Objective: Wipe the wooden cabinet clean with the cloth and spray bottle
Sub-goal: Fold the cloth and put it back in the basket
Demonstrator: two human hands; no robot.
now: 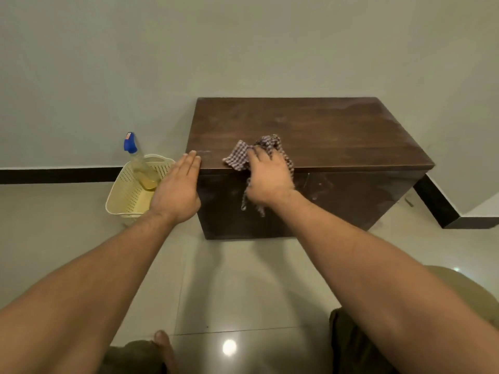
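A dark wooden cabinet (337, 136) stands on the floor against the wall. A checked cloth (241, 157) lies crumpled on its top near the front edge, with a strip hanging over the front face. My right hand (270, 179) presses on the cloth, fingers bent over it. My left hand (176, 190) is flat with straight fingers, its fingertips touching the cabinet's front left corner. The spray bottle (137, 160), clear with a blue trigger head and yellowish liquid, leans in a basket to the left.
A cream perforated plastic basket (127, 195) sits on the tiled floor left of the cabinet. A black skirting runs along the wall. A wall corner juts out at the right. My knees show at the bottom edge.
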